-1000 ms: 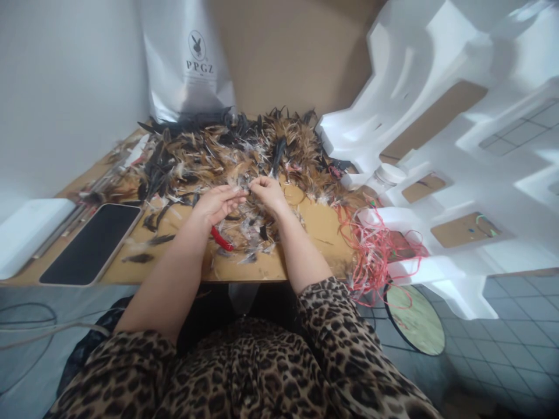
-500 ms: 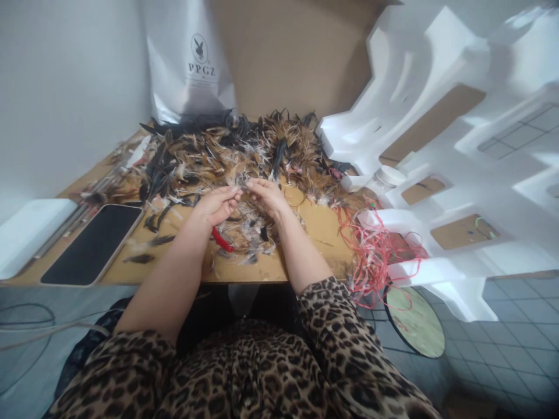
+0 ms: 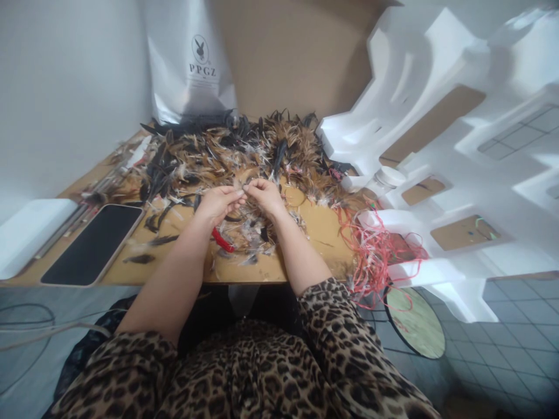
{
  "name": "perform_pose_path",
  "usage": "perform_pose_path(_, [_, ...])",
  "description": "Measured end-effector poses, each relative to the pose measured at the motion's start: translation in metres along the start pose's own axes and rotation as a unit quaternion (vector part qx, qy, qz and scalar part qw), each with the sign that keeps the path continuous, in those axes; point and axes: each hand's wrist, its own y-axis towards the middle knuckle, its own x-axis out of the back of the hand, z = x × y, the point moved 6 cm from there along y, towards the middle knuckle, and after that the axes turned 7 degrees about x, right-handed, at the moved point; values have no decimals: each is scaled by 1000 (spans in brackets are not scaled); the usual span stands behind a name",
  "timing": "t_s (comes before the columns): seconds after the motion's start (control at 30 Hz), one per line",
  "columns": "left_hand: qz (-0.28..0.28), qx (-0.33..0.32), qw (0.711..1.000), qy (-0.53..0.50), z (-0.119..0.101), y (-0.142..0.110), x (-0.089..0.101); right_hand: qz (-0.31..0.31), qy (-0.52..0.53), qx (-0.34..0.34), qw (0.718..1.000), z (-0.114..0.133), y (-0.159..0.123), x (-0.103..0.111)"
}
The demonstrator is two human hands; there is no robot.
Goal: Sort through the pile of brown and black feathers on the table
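Over the middle of the table my left hand and my right hand meet with fingertips pinched together. A small brown feather pokes up from between the fingertips of both hands; its lower end is hidden by the fingers. Beyond them spreads a thick pile of brown and black feathers. Below the hands, loose fluff and feather scraps lie on the tabletop. Close to my left wrist is a curved red handle-like piece, partly covered by scraps.
To the left lie a phone and a white box. A silver bag stands behind the feathers. On the right, tangled red strings hang over the table edge beside white foam packing and a lidded jar.
My hands have drawn slightly closer together, the left shifting a little to the right. The small feather now shows more upright and brown above the fingertips.
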Motion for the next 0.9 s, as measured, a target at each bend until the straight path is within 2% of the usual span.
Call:
perform_pose_path(0.2, [-35,-34,997,52,-5,1,5,12,-26,8,1000,0,0,-1])
perform_pose_path(0.37, [-107,-126,985,-42,-26,-2,26,-30,-94,13,995,-7,6,18])
perform_pose_path(0.47, [-135,-128,978,-91,-31,-2,36,-31,-184,27,982,-14,10,27])
perform_pose_path(0.57, [-141,-122,977,-106,-32,-3,39,11,-295,42,955,-19,9,26])
perform_pose_path(0.7, [-138,-120,977,-108,-30,-1,39,95,-431,57,896,-18,2,11])
perform_pose_path(0.9, [-134,-117,978,-106,-25,3,41,157,-543,72,822,-11,-9,-8])
